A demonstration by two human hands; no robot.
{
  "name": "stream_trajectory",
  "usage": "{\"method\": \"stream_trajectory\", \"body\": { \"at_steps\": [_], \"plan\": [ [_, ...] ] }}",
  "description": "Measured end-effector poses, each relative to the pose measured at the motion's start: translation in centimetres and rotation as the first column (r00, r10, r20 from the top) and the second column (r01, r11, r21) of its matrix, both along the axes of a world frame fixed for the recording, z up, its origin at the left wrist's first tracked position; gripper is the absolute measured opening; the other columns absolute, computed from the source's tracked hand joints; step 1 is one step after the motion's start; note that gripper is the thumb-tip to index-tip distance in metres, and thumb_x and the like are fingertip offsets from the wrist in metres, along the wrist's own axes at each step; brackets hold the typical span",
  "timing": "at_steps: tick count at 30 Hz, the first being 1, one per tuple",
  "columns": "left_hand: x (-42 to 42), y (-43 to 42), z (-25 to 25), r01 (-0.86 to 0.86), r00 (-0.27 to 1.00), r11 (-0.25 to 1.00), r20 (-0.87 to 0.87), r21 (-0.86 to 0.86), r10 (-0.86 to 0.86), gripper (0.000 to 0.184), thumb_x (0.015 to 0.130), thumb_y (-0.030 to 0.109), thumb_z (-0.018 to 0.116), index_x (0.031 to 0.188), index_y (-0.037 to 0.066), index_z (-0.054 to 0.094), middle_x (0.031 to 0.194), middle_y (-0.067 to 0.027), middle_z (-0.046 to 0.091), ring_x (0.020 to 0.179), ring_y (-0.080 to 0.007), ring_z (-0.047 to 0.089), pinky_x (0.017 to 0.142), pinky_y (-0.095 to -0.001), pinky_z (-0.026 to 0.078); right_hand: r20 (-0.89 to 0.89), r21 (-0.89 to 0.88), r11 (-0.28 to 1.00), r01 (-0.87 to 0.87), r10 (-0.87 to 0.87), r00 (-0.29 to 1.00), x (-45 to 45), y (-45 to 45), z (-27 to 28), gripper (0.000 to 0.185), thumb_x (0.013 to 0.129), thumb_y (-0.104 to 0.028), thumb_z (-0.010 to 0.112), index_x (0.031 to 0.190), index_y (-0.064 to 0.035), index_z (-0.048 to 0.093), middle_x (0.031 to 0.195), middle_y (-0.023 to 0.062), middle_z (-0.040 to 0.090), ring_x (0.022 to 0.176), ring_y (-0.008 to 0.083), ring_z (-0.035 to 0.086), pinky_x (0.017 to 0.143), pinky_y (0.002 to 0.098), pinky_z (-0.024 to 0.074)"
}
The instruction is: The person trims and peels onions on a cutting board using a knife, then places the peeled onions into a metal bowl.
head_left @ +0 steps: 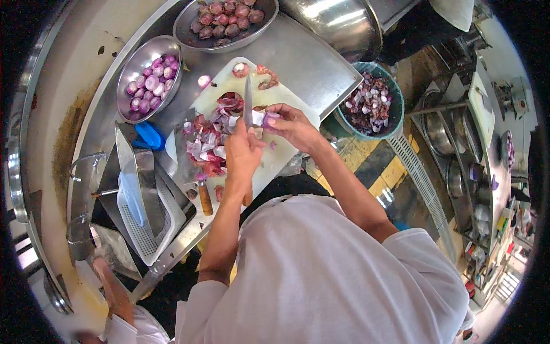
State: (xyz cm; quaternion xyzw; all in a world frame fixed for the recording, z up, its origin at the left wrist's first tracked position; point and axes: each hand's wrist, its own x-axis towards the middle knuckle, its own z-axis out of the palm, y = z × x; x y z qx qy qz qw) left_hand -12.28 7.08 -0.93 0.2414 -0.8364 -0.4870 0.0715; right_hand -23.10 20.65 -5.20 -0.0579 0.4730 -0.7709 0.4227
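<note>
My left hand (242, 152) is closed round a knife (248, 100), its blade pointing away from me over the cutting board. Pinched in my right hand (292, 127) is a purple-red onion (269, 120), just beside the blade. Beneath both hands lies a pale cutting board (292, 103), strewn with onion skins (209, 146) and scraps. A cut onion (240, 70) sits at the board's far end, and a peeled onion (204, 81) lies off its left edge. Another wooden handle (205, 198) shows near my left wrist.
A steel bowl of peeled onions (150, 86) stands left, and a bowl of unpeeled onions (226, 20) at the back. Right of the counter is a bin of onion waste (369, 103). A white basket (143, 229) sits left. Another person's arm (114, 289) shows at lower left.
</note>
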Motion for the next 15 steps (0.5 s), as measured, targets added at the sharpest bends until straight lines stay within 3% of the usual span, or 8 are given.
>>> {"method": "stream_trajectory", "body": {
  "at_steps": [2, 3, 5, 7, 9, 11, 13, 15],
  "plan": [
    [-0.1, -0.3, 0.1, -0.029, 0.999, 0.999, -0.028, 0.038, 0.03, 0.019, 0.092, -0.004, 0.052, 0.111, -0.004, 0.054, 0.074, -0.0181, 0.069, 0.068, -0.0281, 0.075, 0.06, -0.0399, 0.057, 0.088, -0.167, 0.985, -0.048, 0.063, 0.994, -0.2, 0.7, 0.1, 0.042, 0.092, -0.01, 0.071, 0.128, 0.0032, 0.053, 0.119, 0.0144, 0.062, 0.111, 0.0254, 0.065, 0.098, 0.0358, 0.0551],
    [-0.2, -0.5, 0.3, -0.061, 0.998, 0.997, 0.011, 0.051, 0.06, 0.016, 0.093, -0.004, 0.05, 0.109, -0.005, 0.054, 0.075, -0.0185, 0.069, 0.067, -0.0278, 0.075, 0.061, -0.0393, 0.057, 0.087, -0.168, 0.985, -0.047, 0.062, 0.994, -0.2, 1.1, 0.1, 0.042, 0.092, -0.01, 0.071, 0.128, 0.0032, 0.053, 0.119, 0.0144, 0.062, 0.111, 0.0254, 0.065, 0.098, 0.0358, 0.0551],
    [-0.2, -0.9, -0.2, -0.09, 0.995, 0.994, 0.05, 0.065, 0.087, 0.015, 0.094, -0.005, 0.049, 0.108, -0.005, 0.054, 0.075, -0.0189, 0.069, 0.066, -0.0275, 0.074, 0.061, -0.0387, 0.057, 0.171, -0.365, 0.925, -0.101, 0.173, 0.97, -0.1, 1.9, -0.1, 0.046, 0.093, -0.008, 0.068, 0.133, 0.0043, 0.049, 0.127, 0.0176, 0.059, 0.118, 0.0293, 0.063, 0.103, 0.0385, 0.0537],
    [0.1, -1.4, -1.6, -0.046, 0.999, 0.999, 0.018, 0.0, 0.046, 0.012, 0.101, 0.004, 0.046, 0.111, 0.0, 0.053, 0.079, -0.0128, 0.068, 0.062, -0.0205, 0.073, 0.042, -0.0312, 0.054, 0.19, -0.367, 0.923, -0.115, 0.195, 0.962, -0.3, 2.5, -0.4, 0.049, 0.093, -0.01, 0.069, 0.135, 0.0046, 0.047, 0.131, 0.0184, 0.057, 0.121, 0.03, 0.061, 0.106, 0.0395, 0.0517],
    [0.4, -1.6, -1.7, 0.019, 0.999, 0.999, 0.034, -0.037, -0.018, 0.018, 0.101, 0.004, 0.046, 0.118, 0.001, 0.053, 0.08, -0.0126, 0.068, 0.063, -0.0206, 0.074, 0.042, -0.0311, 0.054, 0.211, -0.37, 0.92, -0.131, 0.221, 0.952, 0.0, 2.4, -0.7, 0.053, 0.093, -0.013, 0.07, 0.137, 0.0049, 0.045, 0.136, 0.0192, 0.054, 0.125, 0.0308, 0.059, 0.108, 0.0405, 0.0497],
    [0.6, -1.3, -1.2, 0.087, 0.995, 0.994, 0.052, -0.073, -0.083, 0.025, 0.101, 0.005, 0.046, 0.125, 0.002, 0.053, 0.082, -0.0124, 0.069, 0.065, -0.0206, 0.074, 0.043, -0.0309, 0.055, 0.192, -0.328, 0.945, -0.006, 0.073, 0.979, 0.4, 1.7, -1.3, 0.056, 0.094, -0.017, 0.07, 0.138, 0.0051, 0.044, 0.135, 0.0186, 0.054, 0.126, 0.0298, 0.057, 0.111, 0.0406, 0.0469],
    [0.7, -0.5, -0.2, 0.139, 0.981, 0.986, -0.126, -0.092, -0.15, 0.038, 0.102, 0.007, 0.046, 0.139, 0.006, 0.048, 0.084, -0.0124, 0.07, 0.069, -0.0203, 0.075, 0.044, -0.0313, 0.056, 0.225, -0.328, 0.944, 0.036, 0.041, 0.974, 0.5, 1.2, -2.4, 0.054, 0.095, -0.014, 0.068, 0.139, 0.0047, 0.043, 0.133, 0.0183, 0.055, 0.123, 0.0302, 0.06, 0.109, 0.0396, 0.0489],
    [0.4, 0.5, 0.6, 0.183, 0.968, 0.982, -0.162, -0.056, -0.189, 0.041, 0.101, 0.006, 0.046, 0.142, 0.006, 0.046, 0.084, -0.0129, 0.07, 0.07, -0.0199, 0.075, 0.044, -0.0315, 0.056, 0.258, -0.328, 0.942, 0.072, 0.016, 0.966, 0.7, 0.9, -2.1, 0.052, 0.096, -0.01, 0.066, 0.14, 0.0044, 0.042, 0.132, 0.018, 0.056, 0.119, 0.0305, 0.062, 0.107, 0.0387, 0.0508]
  ]
}}
